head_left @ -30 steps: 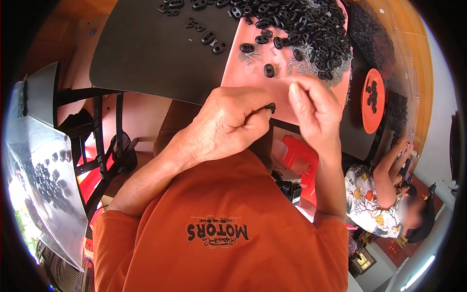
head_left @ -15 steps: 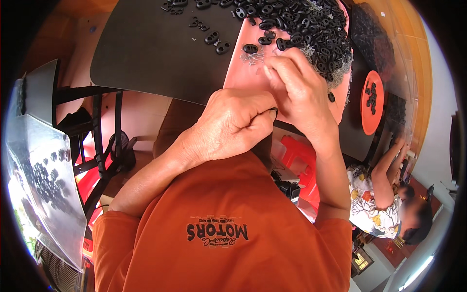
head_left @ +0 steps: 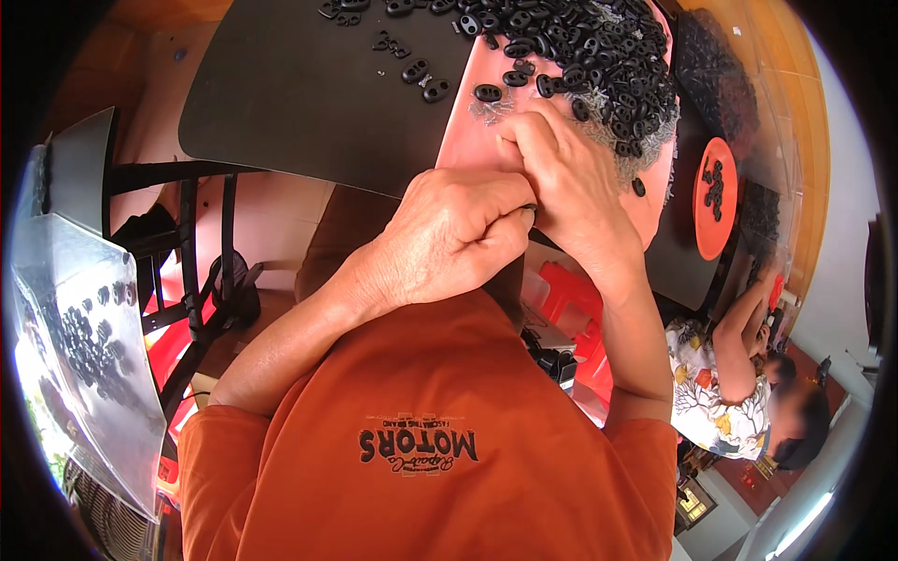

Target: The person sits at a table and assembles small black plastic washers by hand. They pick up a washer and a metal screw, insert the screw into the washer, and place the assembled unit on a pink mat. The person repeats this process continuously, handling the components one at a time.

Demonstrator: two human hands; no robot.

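Observation:
My left hand (head_left: 458, 234) is closed, with thumb and index finger pinched on a small black plastic piece (head_left: 533, 207); only its edge shows. Right beside it, my right hand (head_left: 575, 187) has its fingers curled and pressed together over the pink mat (head_left: 472, 145). Whatever those fingertips hold, if anything, is hidden. Just beyond the hands lies a big heap of black oval two-hole cord locks (head_left: 599, 56). Small metal springs (head_left: 491, 109) lie in a loose cluster near a single cord lock (head_left: 487, 93), and more springs mix into the heap's edge.
The dark tabletop (head_left: 309, 103) carries a few loose cord-lock parts (head_left: 415, 70). At right, an orange-red plate (head_left: 712, 234) holds black pieces. Another person's arm (head_left: 734, 346) is farther right. A red stool (head_left: 575, 309) stands below the table, and a dark chair frame (head_left: 187, 252) stands at left.
My right hand has come down slightly toward my left hand, its fingers drawn closer to it. My left hand keeps its pinch on the black piece. The view has shifted a little.

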